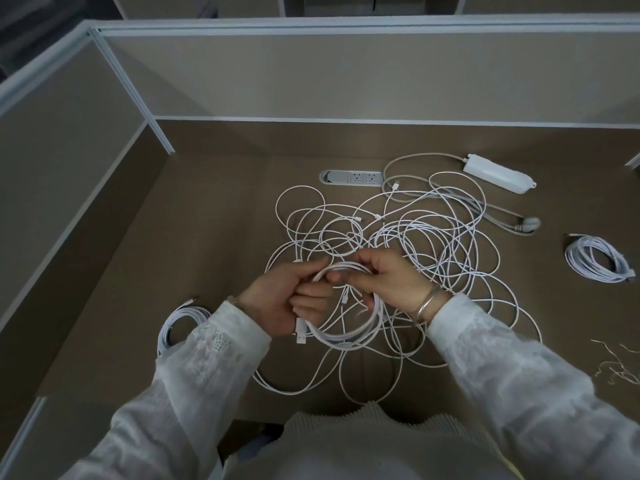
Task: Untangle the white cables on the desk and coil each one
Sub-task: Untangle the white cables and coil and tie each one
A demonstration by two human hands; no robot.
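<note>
A loose tangle of white cables (426, 237) spreads over the middle of the brown desk (225, 237). Above its near part I hold a partly wound white coil (349, 336) between both hands. My left hand (287, 299) grips the coil's left side, and a USB plug (300, 332) hangs below that hand. My right hand (388, 275) pinches the coil's strands at the top right. One finished coil (181, 323) lies at the near left, partly behind my left sleeve. Another finished coil (597, 259) lies at the far right.
A white power strip (498, 173) with a grey cord lies at the back right. A recessed socket panel (351, 177) sits in the desk behind the tangle. Thin wire ties (616, 365) lie at the near right. Partition walls close the desk at the back and left.
</note>
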